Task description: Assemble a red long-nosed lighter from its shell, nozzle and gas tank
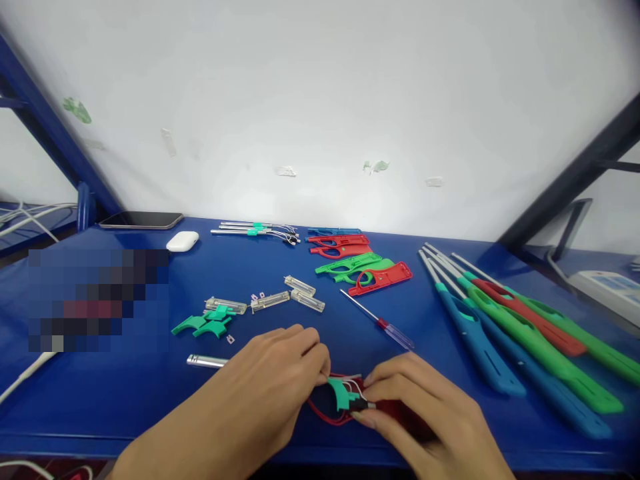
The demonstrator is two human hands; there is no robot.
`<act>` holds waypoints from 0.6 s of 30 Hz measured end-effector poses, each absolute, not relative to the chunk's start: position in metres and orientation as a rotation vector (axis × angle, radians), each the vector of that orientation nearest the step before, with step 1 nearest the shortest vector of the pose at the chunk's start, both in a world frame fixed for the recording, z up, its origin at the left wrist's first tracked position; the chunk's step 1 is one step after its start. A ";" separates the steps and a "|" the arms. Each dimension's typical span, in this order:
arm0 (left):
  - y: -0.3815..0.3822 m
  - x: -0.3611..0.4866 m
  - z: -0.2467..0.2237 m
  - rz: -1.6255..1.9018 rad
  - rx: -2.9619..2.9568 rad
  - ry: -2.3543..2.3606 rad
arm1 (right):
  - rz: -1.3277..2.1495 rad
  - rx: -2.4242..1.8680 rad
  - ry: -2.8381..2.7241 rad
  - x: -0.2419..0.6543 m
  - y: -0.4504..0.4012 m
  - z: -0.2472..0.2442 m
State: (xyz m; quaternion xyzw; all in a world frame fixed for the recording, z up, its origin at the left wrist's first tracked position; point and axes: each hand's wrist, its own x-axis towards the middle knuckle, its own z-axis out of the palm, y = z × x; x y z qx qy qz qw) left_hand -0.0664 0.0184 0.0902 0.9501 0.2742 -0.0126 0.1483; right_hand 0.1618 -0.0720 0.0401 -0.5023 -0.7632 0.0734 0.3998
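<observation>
A red lighter shell (pixel 330 419) lies at the front edge of the blue table between my hands. Inside it sit a green trigger (pixel 341 393), white wires and a small black part (pixel 359 405). My left hand (pixel 280 380) is closed at the shell's left end, its fingertips against the green trigger. A metal tube (pixel 206 361) sticks out to the left from under that hand. With thumb and fingers, my right hand (pixel 420 407) pinches the black part and the shell's right portion, much of which its fingers cover.
Beyond my hands lie green triggers (pixel 213 325), clear fuel tanks (pixel 271 301), a screwdriver (pixel 377 320), and coloured shells (pixel 345 250). Metal tubes with wires (pixel 257 232) lie at the back. Assembled lighters (pixel 525 320) spread at right. A phone (pixel 143 220) and white case (pixel 183 241) are back left.
</observation>
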 end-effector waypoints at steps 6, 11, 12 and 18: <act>0.017 -0.070 0.080 0.078 2.764 0.747 | 0.200 -1.260 -1.893 0.163 -0.073 0.040; 0.011 -0.066 0.085 0.070 2.877 0.747 | 0.252 -1.244 -1.915 0.164 -0.073 0.041; 0.010 -0.064 0.088 0.025 2.895 0.753 | 0.263 -1.241 -1.920 0.165 -0.073 0.041; 0.004 -0.057 0.098 -0.175 2.941 0.763 | 0.329 -1.235 -1.941 0.167 -0.076 0.041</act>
